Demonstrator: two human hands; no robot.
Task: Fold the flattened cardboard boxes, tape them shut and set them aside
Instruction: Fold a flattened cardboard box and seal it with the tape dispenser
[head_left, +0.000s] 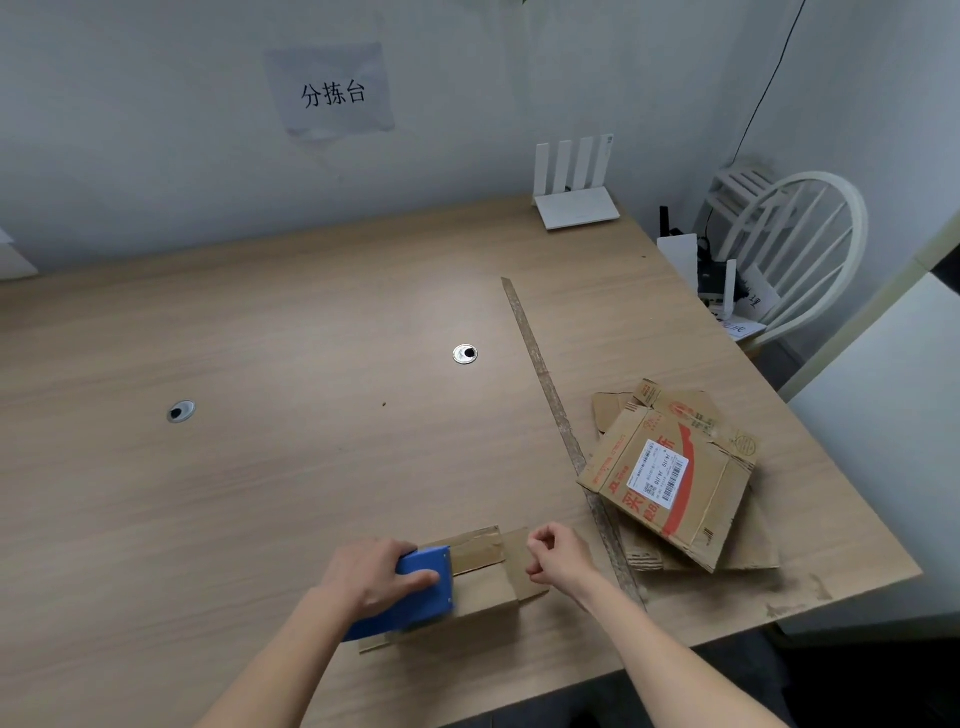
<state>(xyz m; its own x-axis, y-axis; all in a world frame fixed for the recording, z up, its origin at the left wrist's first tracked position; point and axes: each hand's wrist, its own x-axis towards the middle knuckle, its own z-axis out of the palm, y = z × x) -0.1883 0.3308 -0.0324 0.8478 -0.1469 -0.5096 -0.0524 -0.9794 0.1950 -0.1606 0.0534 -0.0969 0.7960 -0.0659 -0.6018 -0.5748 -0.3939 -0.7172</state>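
One small box (478, 577) sits at the near edge of the table (260, 467), right in front of me. My left hand (374, 574) grips one blue tape dispenser (415, 592) pressed on the box's top; the dispenser covers the box's left part. My right hand (558, 558) hovers at the box's right end with fingers curled; whether they pinch tape I cannot tell. To the right lies a pile of flat boxes (675, 483); I count one printed one on top, the rest overlap too much to number. Two grommets (465, 354) pierce the table. One router (576, 200) stands by the wall.
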